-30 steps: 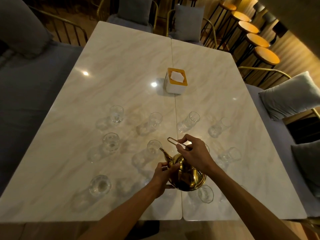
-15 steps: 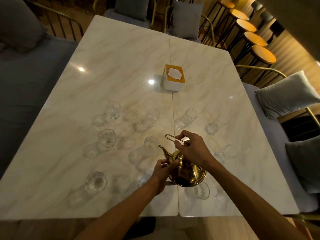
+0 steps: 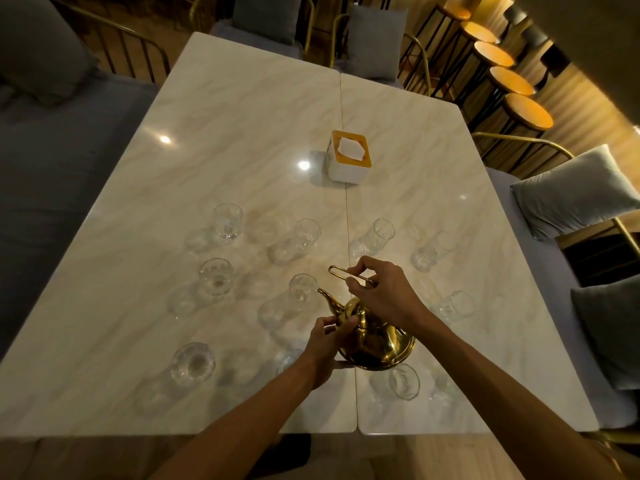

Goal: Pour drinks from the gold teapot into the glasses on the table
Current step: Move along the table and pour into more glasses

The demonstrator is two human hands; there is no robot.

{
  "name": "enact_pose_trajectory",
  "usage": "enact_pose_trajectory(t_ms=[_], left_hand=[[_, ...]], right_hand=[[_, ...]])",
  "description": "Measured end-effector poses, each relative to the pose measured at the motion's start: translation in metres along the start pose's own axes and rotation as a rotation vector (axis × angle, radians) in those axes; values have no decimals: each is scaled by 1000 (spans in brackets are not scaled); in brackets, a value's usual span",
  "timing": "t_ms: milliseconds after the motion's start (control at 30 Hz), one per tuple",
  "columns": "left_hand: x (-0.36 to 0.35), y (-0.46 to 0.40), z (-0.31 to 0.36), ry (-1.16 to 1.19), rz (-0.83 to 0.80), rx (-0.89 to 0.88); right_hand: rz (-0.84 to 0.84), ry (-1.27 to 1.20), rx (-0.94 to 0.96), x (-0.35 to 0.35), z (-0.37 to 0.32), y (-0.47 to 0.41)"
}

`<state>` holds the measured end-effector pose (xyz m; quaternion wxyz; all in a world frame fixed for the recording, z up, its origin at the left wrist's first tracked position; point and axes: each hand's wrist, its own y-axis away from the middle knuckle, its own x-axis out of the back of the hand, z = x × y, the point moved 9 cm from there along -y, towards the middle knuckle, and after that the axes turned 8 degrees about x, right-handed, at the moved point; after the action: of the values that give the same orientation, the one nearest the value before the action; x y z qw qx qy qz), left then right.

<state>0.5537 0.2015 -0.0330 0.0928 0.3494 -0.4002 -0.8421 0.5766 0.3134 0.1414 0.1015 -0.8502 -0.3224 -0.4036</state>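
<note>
The gold teapot (image 3: 375,341) is held above the near middle of the marble table (image 3: 221,140). My right hand (image 3: 384,292) grips its thin wire handle from above. My left hand (image 3: 329,341) steadies the pot's body and lid from the left. The spout tip sits at the rim of a clear glass (image 3: 302,287) in the middle row. Several other clear glasses stand around it, among them one far left (image 3: 227,220), one at mid left (image 3: 215,277), one near left (image 3: 192,363) and one near right (image 3: 403,381). I cannot tell whether liquid is flowing.
A white tissue box with an orange top (image 3: 349,161) stands mid-table on the seam. Grey sofas with cushions (image 3: 571,192) flank both sides. Cushioned gold-framed chairs stand at the far end, and a row of orange bar stools (image 3: 526,110) at far right.
The teapot has tipped and shifted slightly forward-left, bringing its spout to the rim of the middle glass. Both hands have kept their grip.
</note>
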Motion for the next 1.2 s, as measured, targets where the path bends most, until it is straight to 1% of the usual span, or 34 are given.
enact_pose_trajectory(t_ms=[567,867,1067,1200], left_hand=[[1,3,-3,19,-30,6],[2,5,0,-1,-17,-7],[8,10,6,-66,63,-38],[11,14,11,-121,98,-104]], right_hand=[[-19,38,4,-5,-4,-3],[-13,27,3,-3,-6,-2],[57,-93,-3,3,4,14],[110,-189,-13,7,11,27]])
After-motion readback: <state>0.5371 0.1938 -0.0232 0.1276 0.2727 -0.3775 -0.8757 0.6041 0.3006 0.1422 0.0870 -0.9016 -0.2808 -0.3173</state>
